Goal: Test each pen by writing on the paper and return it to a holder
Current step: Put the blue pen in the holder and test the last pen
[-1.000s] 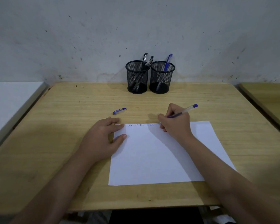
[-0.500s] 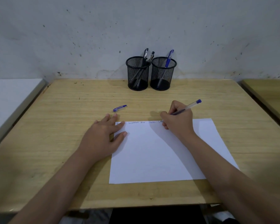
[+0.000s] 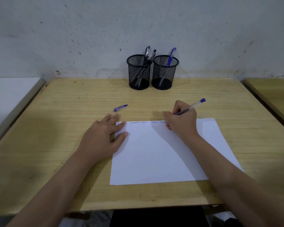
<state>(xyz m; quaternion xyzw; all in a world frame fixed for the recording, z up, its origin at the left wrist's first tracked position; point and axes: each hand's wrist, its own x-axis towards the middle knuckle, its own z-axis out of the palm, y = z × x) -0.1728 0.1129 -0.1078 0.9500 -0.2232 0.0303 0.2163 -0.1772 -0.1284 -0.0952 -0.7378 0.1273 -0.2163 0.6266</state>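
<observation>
A white sheet of paper [image 3: 162, 153] lies on the wooden desk [image 3: 56, 122], with a line of blue handwriting along its top edge. My right hand [image 3: 180, 122] grips a clear blue-ended pen [image 3: 195, 104] with its tip on the paper at the end of that line. My left hand [image 3: 105, 133] rests flat on the paper's top left corner, fingers straight. The pen's blue cap [image 3: 120, 107] lies on the desk beyond my left hand. Two black mesh holders stand at the back: the left holder [image 3: 138, 72] has two dark pens, the right holder [image 3: 164, 72] one blue pen.
A stained wall rises right behind the holders. A white surface [image 3: 8, 95] adjoins the desk on the left and another wooden desk [image 3: 275, 92] stands to the right across a narrow gap. The desk's front edge runs just below the paper.
My right hand has crept rightward along the top line, adding more writing. The left hand stays on the paper's corner. The view has tilted slightly.
</observation>
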